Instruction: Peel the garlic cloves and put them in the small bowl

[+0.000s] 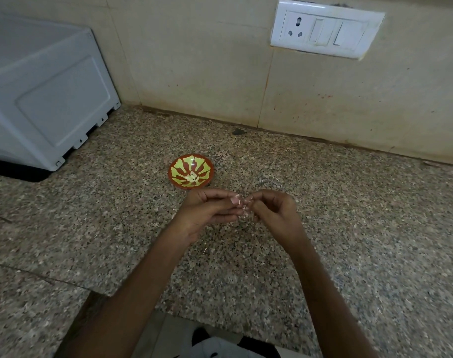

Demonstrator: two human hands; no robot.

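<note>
Pale clove [244,208] pinched by left hand [207,213], right hand [274,210].

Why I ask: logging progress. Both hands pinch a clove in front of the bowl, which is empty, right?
Not empty: the head view shows peeled cloves in the bowl. The left hand and right hand do pinch a clove in front.

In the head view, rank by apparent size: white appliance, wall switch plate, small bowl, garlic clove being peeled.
1. white appliance, cut off by the frame
2. wall switch plate
3. small bowl
4. garlic clove, mostly hidden
</note>
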